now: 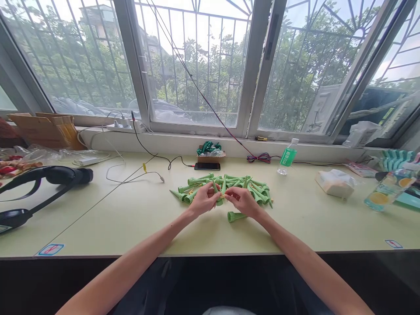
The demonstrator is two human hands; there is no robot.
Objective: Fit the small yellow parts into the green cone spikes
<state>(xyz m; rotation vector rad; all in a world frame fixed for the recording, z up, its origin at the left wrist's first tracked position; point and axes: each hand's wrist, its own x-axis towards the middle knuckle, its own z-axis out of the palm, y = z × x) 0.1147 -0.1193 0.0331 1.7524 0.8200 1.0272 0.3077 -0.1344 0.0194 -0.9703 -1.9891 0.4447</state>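
My left hand point(204, 200) is closed around a green plastic watering spike point(215, 188), its pointed end up and its wide collar low. From the other side, the fingertips of my right hand point(244, 202) pinch a small yellow piece point(223, 196) against or close to that spike; whether they touch is hard to tell. Behind both hands lies a loose pile of similar green spikes point(260, 197), with bits of yellow among them. One single spike point(235, 216) rests under my right hand, its open round end facing left.
Behind the pile are a black phone point(207, 166) on a cable and a small cardboard box point(218, 158) with green wrapping. A bottle point(288, 158), a tissue pack point(335, 183) and another bottle point(389, 192) stand to the right. A black headset point(59, 176) lies left.
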